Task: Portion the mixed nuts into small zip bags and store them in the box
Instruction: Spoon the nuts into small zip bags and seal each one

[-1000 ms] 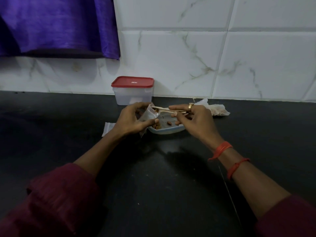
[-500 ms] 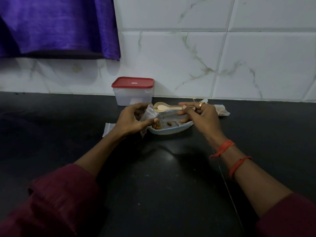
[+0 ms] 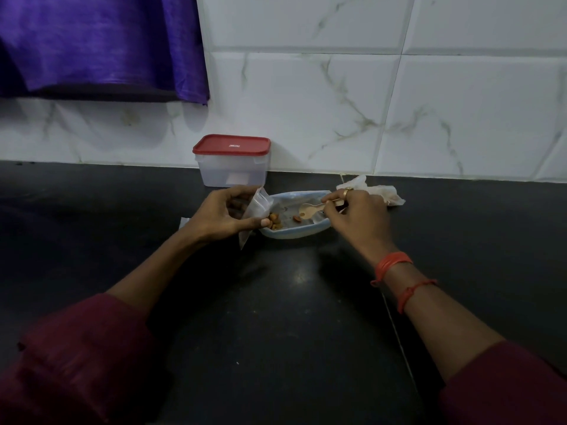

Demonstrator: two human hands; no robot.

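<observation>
Only a few brown mixed nuts [image 3: 274,221] lie in the shallow pale-blue oval tray [image 3: 294,234], heaped at its left end and touching the thumb of the left hand [image 3: 222,214]. That hand pinches a small clear zip bag [image 3: 257,205] between thumb and curled fingers, its mouth turned toward the tray. At the tray's right end the right hand [image 3: 359,213] pinches the handle of a pale spoon [image 3: 309,210], whose bowl sits low in the tray near a single nut. Farther back, behind the left hand and against the white marbled tiles, stands the clear plastic box with a red lid [image 3: 232,162], closed. The small white mark on its lid and the pale patch on its front are too small to read. A crumpled clear wrapper [image 3: 391,194] lies on the black counter [image 3: 276,317] beyond the right hand.
</observation>
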